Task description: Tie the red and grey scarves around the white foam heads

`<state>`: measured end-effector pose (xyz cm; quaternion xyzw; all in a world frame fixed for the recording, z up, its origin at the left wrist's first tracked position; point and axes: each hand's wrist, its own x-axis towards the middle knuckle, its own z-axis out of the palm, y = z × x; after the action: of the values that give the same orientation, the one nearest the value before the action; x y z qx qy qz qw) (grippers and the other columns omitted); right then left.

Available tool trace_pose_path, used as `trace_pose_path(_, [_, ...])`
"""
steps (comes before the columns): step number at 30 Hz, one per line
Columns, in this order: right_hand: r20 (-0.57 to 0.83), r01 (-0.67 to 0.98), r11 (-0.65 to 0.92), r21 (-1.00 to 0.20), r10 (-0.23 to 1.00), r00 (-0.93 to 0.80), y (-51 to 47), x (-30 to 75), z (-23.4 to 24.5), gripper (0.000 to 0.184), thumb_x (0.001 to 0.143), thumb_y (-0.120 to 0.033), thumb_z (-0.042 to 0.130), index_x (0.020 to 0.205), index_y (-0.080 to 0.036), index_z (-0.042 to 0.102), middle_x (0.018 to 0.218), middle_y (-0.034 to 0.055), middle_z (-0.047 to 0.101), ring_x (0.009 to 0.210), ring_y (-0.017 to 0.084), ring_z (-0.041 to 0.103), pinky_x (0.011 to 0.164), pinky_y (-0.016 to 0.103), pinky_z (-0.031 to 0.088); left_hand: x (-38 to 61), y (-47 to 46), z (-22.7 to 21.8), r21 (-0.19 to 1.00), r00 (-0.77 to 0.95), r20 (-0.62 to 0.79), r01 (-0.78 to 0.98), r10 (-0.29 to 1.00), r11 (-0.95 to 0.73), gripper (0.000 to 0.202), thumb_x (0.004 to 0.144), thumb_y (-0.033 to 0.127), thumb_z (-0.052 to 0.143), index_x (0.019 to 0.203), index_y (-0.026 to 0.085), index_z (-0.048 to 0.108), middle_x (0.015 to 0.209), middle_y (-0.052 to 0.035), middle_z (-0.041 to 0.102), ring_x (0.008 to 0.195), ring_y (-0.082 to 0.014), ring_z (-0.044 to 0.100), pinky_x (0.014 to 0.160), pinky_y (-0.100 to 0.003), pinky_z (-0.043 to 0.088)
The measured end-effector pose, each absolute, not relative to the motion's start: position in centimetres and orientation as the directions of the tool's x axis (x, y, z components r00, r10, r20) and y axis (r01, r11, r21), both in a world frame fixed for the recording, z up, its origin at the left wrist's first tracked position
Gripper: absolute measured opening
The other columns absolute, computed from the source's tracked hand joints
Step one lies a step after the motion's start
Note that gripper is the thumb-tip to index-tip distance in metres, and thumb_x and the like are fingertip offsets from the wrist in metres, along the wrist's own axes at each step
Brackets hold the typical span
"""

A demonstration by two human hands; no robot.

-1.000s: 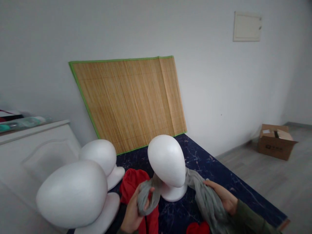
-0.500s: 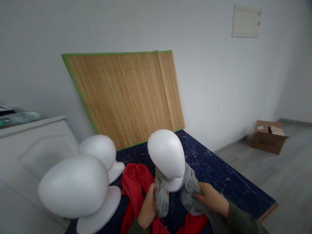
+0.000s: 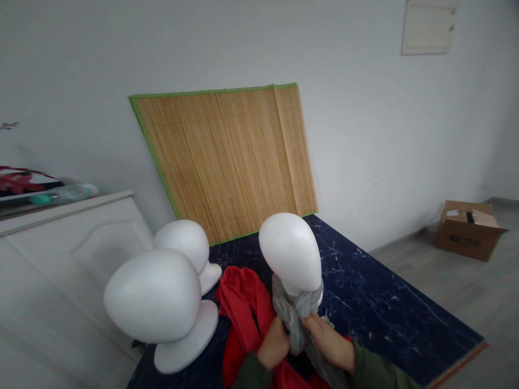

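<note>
A white mannequin head [image 3: 290,251] stands on the dark blue marbled tabletop [image 3: 365,292]. Round its neck runs a grey scarf [image 3: 298,308], its two sides crossing at the front. My left hand [image 3: 275,343] is closed on the scarf's left part, just below the neck. On the other side my right hand [image 3: 328,339] grips the scarf near the crossing, and a length of it trails down beneath that hand. A red scarf [image 3: 247,302] lies crumpled on the table to the left of my left hand and partly under it.
Two more white mannequin heads, a nearer one [image 3: 156,297] and a farther one [image 3: 184,243], stand at the left. A bamboo mat [image 3: 227,162] leans on the wall behind. White cabinet [image 3: 93,259] at left; cardboard box [image 3: 468,229] on the floor at right.
My right hand has moved left, bringing its side of the grey scarf across the front of the neck. Both hands are now close together. The view has shifted left.
</note>
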<state>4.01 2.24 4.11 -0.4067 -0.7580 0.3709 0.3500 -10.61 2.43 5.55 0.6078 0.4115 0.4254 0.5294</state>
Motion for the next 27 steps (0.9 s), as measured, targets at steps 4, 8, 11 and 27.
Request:
trace_pose_path(4, [0.246, 0.665, 0.433, -0.609, 0.9, -0.361, 1.3, 4.0, 5.4, 0.052, 0.09, -0.048, 0.032, 0.105, -0.008, 0.061, 0.104, 0.019, 0.055, 0.104, 0.032, 0.047, 0.093, 0.046, 0.034, -10.5, 2.2, 5.7, 0.987, 0.377, 0.101, 0.076, 0.921, -0.14, 0.032, 0.071, 0.025, 0.063, 0.103, 0.019, 0.063, 0.112, -0.0113, 0.061, 0.112, -0.0257, 0.049, 0.103, -0.038, 0.031])
trace_pose_path(8, [0.187, 0.751, 0.411, -0.517, 0.91, -0.37, 1.2, 3.5, 6.4, 0.057, 0.075, -0.059, 0.054, 0.099, -0.008, 0.063, 0.1, 0.0186, 0.056, 0.098, 0.034, 0.05, 0.087, 0.044, 0.038, -10.3, 2.2, 6.2, 0.981, 0.354, 0.155, 0.053, 0.922, -0.185, 0.035, 0.072, 0.022, 0.061, 0.106, 0.02, 0.061, 0.111, -0.0098, 0.061, 0.112, -0.0264, 0.05, 0.102, -0.038, 0.032])
trace_pose_path(11, [0.165, 0.739, 0.38, -0.557, 0.922, -0.35, 1.5, 3.4, 6.5, 0.05, 0.069, -0.057, 0.061, 0.09, -0.011, 0.064, 0.093, 0.0147, 0.059, 0.089, 0.029, 0.055, 0.08, 0.034, 0.041, -10.1, 2.3, 6.1, 0.977, 0.294, 0.183, 0.049, 0.938, -0.206, 0.032, 0.071, 0.02, 0.06, 0.103, 0.02, 0.062, 0.11, -0.0093, 0.062, 0.11, -0.0264, 0.05, 0.102, -0.037, 0.033])
trace_pose_path(27, [0.269, 0.9, 0.251, -0.357, 0.95, -0.159, 8.6, 11.4, 5.0, 0.022, 0.071, -0.016, 0.051, 0.091, -0.012, 0.059, 0.09, 0.0097, 0.061, 0.086, 0.023, 0.056, 0.076, 0.028, 0.039, -13.8, 5.0, 4.8, 0.833, -0.237, -0.135, -0.552, 0.962, -0.019, 0.045, 0.061, 0.01, 0.059, 0.104, 0.02, 0.05, 0.085, -0.0009, 0.063, 0.074, -0.0141, 0.061, 0.067, -0.025, 0.047])
